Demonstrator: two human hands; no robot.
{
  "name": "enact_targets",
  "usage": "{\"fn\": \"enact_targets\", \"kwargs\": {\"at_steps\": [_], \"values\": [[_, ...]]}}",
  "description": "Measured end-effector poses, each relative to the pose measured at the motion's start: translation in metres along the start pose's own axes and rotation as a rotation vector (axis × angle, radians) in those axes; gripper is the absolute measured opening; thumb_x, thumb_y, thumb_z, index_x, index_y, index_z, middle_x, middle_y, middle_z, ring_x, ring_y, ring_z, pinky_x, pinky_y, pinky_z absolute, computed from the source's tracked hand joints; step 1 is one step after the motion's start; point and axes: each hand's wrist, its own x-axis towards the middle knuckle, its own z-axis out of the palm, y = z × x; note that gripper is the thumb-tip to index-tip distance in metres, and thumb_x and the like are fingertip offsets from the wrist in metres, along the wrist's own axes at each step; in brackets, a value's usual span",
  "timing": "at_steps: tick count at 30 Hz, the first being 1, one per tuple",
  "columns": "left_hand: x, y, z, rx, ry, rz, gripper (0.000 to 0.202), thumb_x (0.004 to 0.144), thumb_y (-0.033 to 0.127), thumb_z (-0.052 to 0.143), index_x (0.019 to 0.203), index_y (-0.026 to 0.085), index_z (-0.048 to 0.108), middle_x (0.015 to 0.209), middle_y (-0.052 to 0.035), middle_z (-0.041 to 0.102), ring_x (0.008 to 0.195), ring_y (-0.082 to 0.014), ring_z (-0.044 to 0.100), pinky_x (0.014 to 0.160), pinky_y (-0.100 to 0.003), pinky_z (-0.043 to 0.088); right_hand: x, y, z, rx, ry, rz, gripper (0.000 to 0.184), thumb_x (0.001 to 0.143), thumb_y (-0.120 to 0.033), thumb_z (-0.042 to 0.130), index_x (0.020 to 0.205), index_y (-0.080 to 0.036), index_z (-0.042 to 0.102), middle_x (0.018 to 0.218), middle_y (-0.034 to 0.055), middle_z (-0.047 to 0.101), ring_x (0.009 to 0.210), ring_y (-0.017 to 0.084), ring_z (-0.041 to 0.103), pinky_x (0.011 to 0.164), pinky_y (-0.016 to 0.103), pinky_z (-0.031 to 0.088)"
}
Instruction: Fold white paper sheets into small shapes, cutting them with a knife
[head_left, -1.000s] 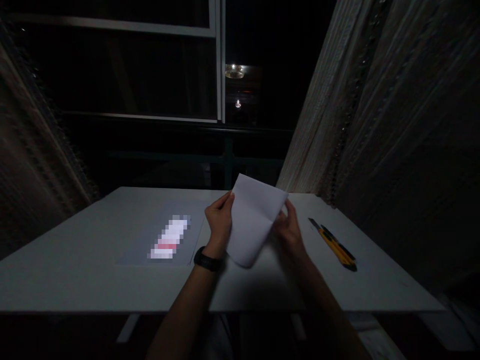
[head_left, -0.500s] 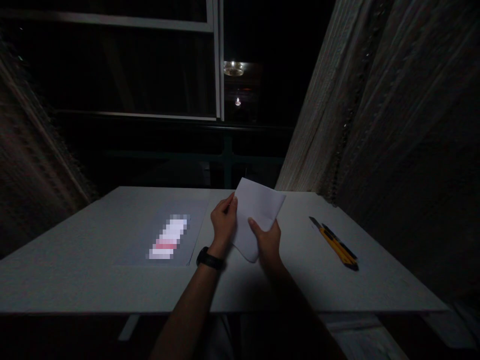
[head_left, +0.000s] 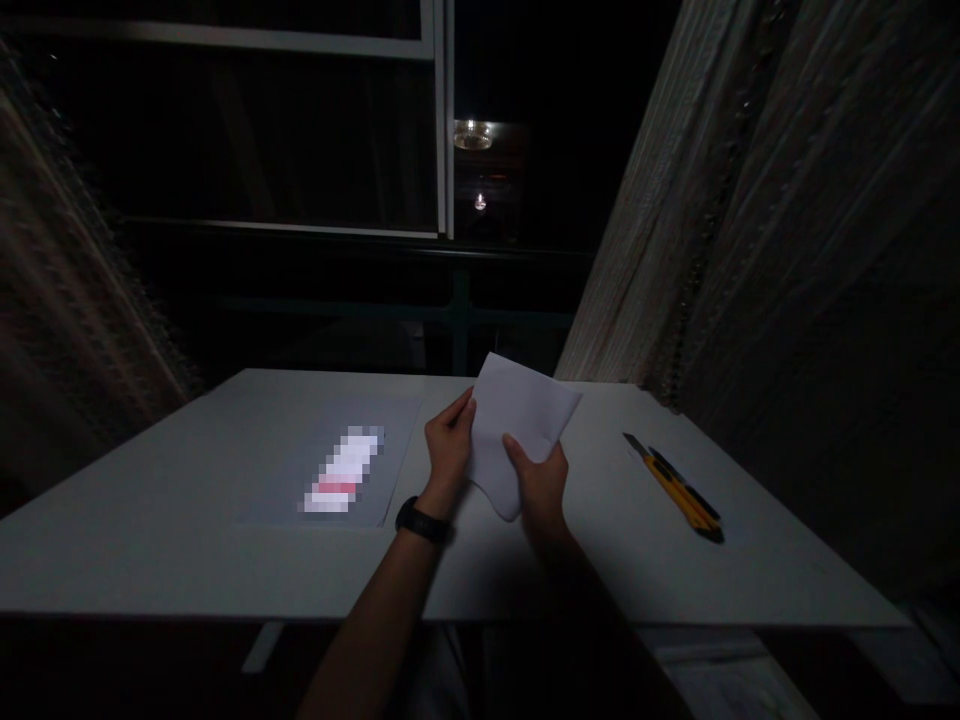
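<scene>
A folded white sheet of paper is held up just above the white table, near its middle. My left hand, with a dark watch on its wrist, grips the paper's left edge, fingers closed on it. My right hand pinches the paper's lower right part, thumb lying across its front. The paper's top corners stick up above both hands.
A grey sheet with a blurred white and red patch lies flat left of my hands. A yellow utility knife and a dark pen lie at the right. Curtains hang on both sides, and a dark window stands behind the table.
The right hand came from behind the paper's right edge round to its front lower part. The paper now looks folded smaller and is held closer between both hands.
</scene>
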Motion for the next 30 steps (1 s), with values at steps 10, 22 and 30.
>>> {"fn": "enact_targets", "kwargs": {"at_steps": [10,22,30], "values": [[-0.002,0.001,-0.002,0.038,-0.034,0.012,0.033,0.08,0.031,0.056,0.108,0.016,0.064,0.11,-0.0074,0.064,0.102,-0.0214,0.059,0.089,-0.034,0.046,0.001,0.006,0.0,0.044,-0.015,0.036,0.05,0.058,-0.036,0.073,0.1,-0.015,0.056,0.098,0.0114,0.067,0.086,0.024,0.063,0.074,0.037,0.05],[-0.003,-0.003,-0.003,0.004,0.007,0.019,0.031,0.079,0.031,0.057,0.106,0.018,0.065,0.108,-0.0063,0.065,0.1,-0.021,0.06,0.087,-0.033,0.047,-0.001,0.0,-0.005,0.186,-0.115,0.021,0.054,0.063,-0.037,0.072,0.108,-0.018,0.05,0.104,0.0094,0.064,0.088,0.022,0.062,0.078,0.038,0.049],[-0.005,0.001,-0.006,0.106,-0.102,0.145,0.026,0.079,0.026,0.057,0.103,0.022,0.067,0.099,-0.0045,0.069,0.09,-0.0177,0.062,0.081,-0.029,0.047,0.081,-0.091,-0.025,-0.397,-0.412,-0.372,0.049,0.064,-0.046,0.068,0.103,-0.019,0.062,0.11,0.0097,0.062,0.106,0.026,0.054,0.091,0.042,0.039]]}}
